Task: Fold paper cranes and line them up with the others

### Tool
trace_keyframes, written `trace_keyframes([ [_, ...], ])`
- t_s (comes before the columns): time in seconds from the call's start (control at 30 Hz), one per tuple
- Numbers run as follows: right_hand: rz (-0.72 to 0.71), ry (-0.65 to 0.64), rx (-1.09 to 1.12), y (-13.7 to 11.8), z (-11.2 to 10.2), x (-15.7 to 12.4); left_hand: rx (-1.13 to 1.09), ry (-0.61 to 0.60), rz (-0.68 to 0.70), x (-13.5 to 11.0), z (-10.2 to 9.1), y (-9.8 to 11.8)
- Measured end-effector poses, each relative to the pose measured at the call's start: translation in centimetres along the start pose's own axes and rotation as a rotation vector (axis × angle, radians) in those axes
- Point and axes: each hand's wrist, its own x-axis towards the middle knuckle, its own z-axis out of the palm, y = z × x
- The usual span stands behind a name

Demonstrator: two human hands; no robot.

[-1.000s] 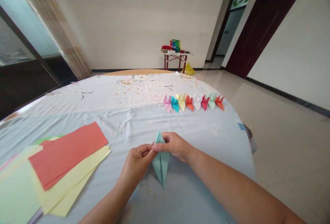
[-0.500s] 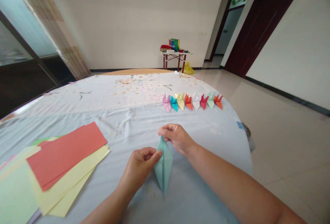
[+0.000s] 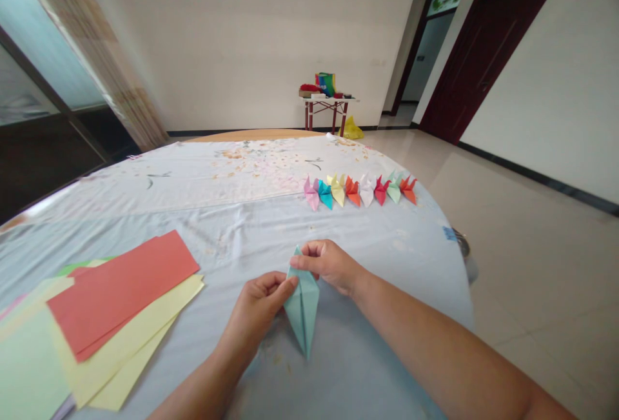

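Note:
A half-folded teal paper piece (image 3: 302,314), long and kite-shaped, lies on the pale blue tablecloth (image 3: 232,226) with its narrow tip toward me. My left hand (image 3: 258,307) pinches its left edge near the top. My right hand (image 3: 327,266) pinches the upper point from the right. Both hands are closed on the paper. Behind them stands a row of several finished folded paper birds (image 3: 358,190) in pink, teal, yellow, orange, white, red and green.
A stack of flat coloured sheets (image 3: 104,317), red on top of yellow and light green, lies at the left. The round table's edge (image 3: 459,259) curves away at the right over a tiled floor. A small red-legged side table (image 3: 326,110) stands at the far wall.
My right hand lifted the top point of the teal paper, then brought it back down. My left hand kept its hold on the left edge throughout.

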Motion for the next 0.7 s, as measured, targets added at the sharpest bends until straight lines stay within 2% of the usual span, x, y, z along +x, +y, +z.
trace_keyframes([
  [0.17,-0.008,0.047,0.011,0.01,0.36,-0.05,-0.053,-0.047,-0.003,0.07,-0.05,0.04],
  [0.33,0.014,0.054,0.035,0.39,0.44,0.10,-0.071,0.001,-0.044,0.04,0.03,0.08],
  [0.7,0.025,0.092,0.095,0.15,0.29,0.11,-0.133,-0.017,-0.076,0.29,-0.33,-0.28],
])
